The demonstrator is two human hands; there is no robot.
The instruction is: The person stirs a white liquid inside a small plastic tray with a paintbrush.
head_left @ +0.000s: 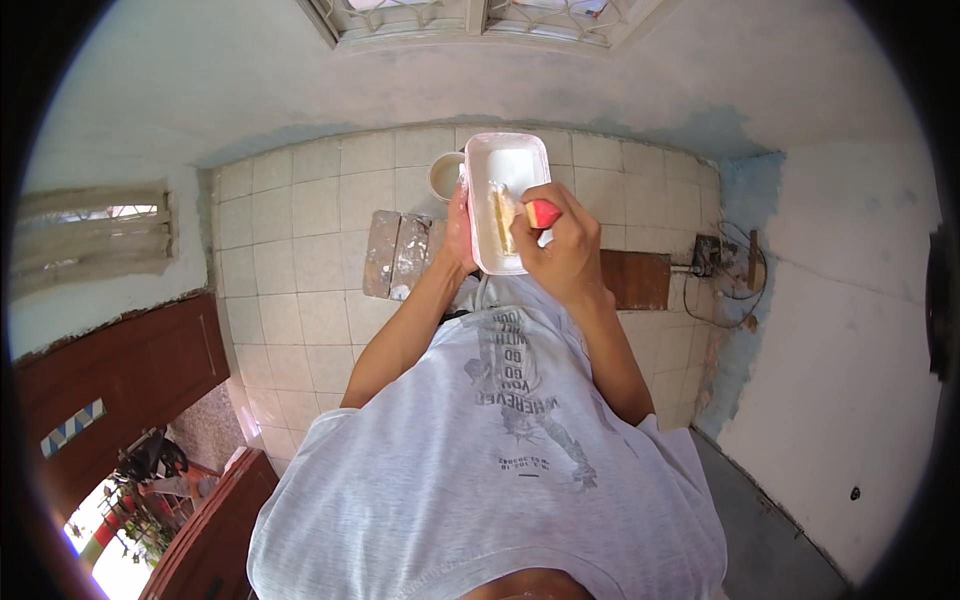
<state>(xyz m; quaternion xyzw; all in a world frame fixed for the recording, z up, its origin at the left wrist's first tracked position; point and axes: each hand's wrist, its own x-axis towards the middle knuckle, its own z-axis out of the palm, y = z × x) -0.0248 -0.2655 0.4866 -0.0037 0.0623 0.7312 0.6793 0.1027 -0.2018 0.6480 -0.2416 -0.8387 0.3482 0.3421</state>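
Observation:
My left hand (pixel 459 225) is closed round the left side of an oblong white tub (pixel 541 160), which I hold up in front of me. White paint (pixel 514 164) lies in it. A wide paintbrush (pixel 504 222) with a red and yellow handle end is in my right hand (pixel 565 245), its fingers wrapped round the handle. The brush's long, pale yellow head, smeared with white, is inside the tub along its left wall. My right fingers hide part of the handle and the tub's right side.
A round pale bucket (pixel 443 178) stands on the tiled floor (pixel 312 205) beyond my left hand. Paint-spattered boards (pixel 383 255) lie left of the tub, a brown board (pixel 637 280) to the right. A loose cable (pixel 733 322) hangs by the right wall. Brown door panels (pixel 130 385) are at left.

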